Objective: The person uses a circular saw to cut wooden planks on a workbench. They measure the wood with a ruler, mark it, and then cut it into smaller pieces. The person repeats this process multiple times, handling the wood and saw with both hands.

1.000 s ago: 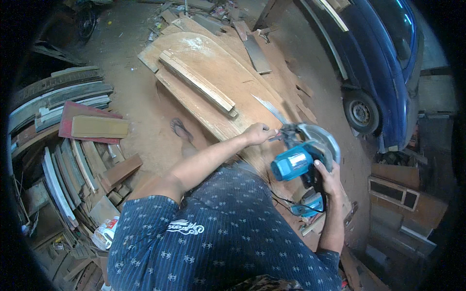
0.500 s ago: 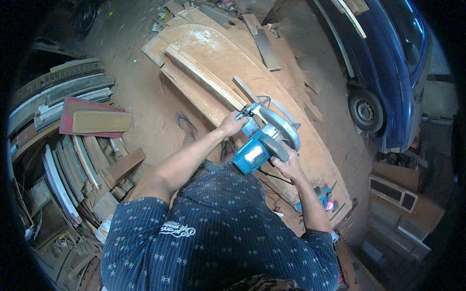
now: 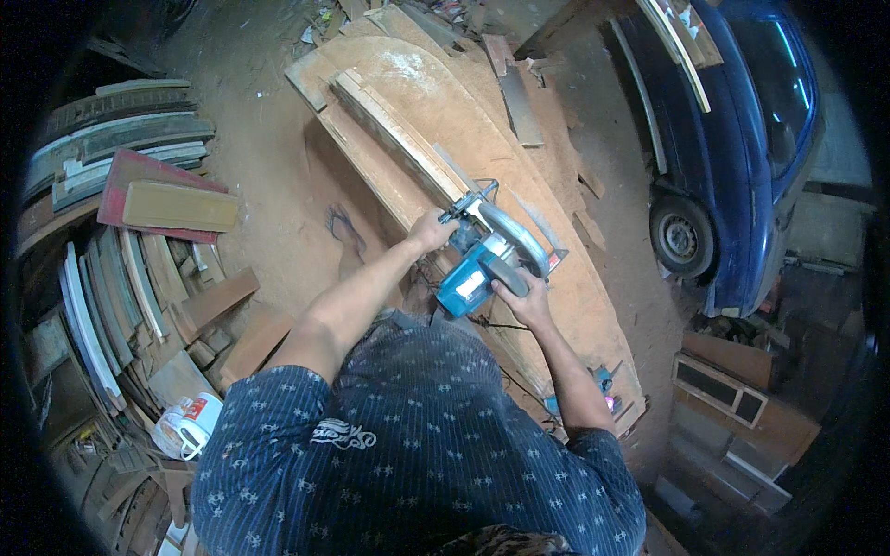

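Both of my hands are on a teal circular saw [image 3: 471, 278] with a curved grey blade guard. My left hand [image 3: 429, 232] is closed around its front grip. My right hand [image 3: 527, 301] wraps the dark rear handle, with a cord trailing below. The saw is over a wide wooden bench top [image 3: 556, 306], at the near end of long narrow boards [image 3: 394, 130] laid along it. How the blade meets the wood is hidden by the guard and body. Another teal power tool [image 3: 603, 378] lies at the bench's near right end, partly behind my right forearm.
To the right stands a blue car [image 3: 709, 167]. Stacked boards [image 3: 139, 134], red and tan panels [image 3: 181, 206] and a white bucket [image 3: 190, 426] fill the left side. Loose planks [image 3: 521, 107] lie beyond the bench. A wooden frame [image 3: 721, 385] is at lower right.
The whole view has turned a little, and the white bucket now shows more fully. Both hands keep hold of the circular saw, which appears slightly further left and higher in the picture.
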`<act>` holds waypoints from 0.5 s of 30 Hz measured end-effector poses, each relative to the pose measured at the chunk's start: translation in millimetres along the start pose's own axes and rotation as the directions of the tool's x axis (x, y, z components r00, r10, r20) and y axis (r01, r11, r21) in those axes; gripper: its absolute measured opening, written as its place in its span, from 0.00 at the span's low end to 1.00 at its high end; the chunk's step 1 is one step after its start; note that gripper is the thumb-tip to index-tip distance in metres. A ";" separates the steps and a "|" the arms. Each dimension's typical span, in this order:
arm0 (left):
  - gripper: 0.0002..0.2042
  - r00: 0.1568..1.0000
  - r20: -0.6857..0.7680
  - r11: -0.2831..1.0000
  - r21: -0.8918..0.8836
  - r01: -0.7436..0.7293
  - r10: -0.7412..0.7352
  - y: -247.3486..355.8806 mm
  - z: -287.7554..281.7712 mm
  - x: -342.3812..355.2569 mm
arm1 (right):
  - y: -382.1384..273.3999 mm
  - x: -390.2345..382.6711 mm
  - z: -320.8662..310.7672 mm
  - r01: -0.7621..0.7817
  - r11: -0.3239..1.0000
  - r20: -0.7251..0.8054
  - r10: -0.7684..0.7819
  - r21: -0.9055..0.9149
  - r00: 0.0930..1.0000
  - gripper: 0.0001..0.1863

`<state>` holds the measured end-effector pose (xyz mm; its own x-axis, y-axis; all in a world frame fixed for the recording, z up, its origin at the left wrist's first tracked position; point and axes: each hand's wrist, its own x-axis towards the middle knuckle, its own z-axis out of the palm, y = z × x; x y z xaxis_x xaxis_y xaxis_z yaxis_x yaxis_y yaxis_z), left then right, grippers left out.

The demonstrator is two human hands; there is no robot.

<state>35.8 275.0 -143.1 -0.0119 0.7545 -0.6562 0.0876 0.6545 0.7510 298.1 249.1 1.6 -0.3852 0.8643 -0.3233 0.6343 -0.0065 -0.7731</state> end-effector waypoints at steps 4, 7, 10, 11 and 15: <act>0.18 0.999 -0.038 0.995 0.098 -0.024 0.028 -1.6 -4.2 1.3 | -2.5 2.4 6.5 0.015 1.000 -0.009 -0.014 0.004 1.000 0.21; 0.19 1.000 -0.028 0.993 0.114 -0.010 0.013 3.0 -10.8 -2.0 | -0.1 4.2 14.4 0.066 0.998 -0.063 -0.066 -0.001 0.996 0.19; 0.21 0.997 -0.054 0.986 0.161 -0.051 0.061 1.8 -16.0 2.1 | 2.3 9.8 18.4 0.086 0.996 -0.052 -0.087 -0.012 0.995 0.18; 0.21 0.994 -0.064 0.980 0.184 -0.070 0.083 0.0 -18.2 4.3 | 2.5 11.3 19.8 0.076 0.997 -0.050 -0.076 0.000 0.996 0.18; 0.22 0.988 -0.074 0.970 0.214 -0.118 0.136 -5.6 -26.0 10.9 | -1.8 17.8 24.0 0.077 0.997 -0.048 -0.076 0.010 0.996 0.18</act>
<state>9.3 280.8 -152.5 -0.0740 0.8381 -0.5405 0.2993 0.5356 0.7896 274.0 252.5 -15.9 -0.3996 0.8856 -0.2369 0.5964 0.0549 -0.8008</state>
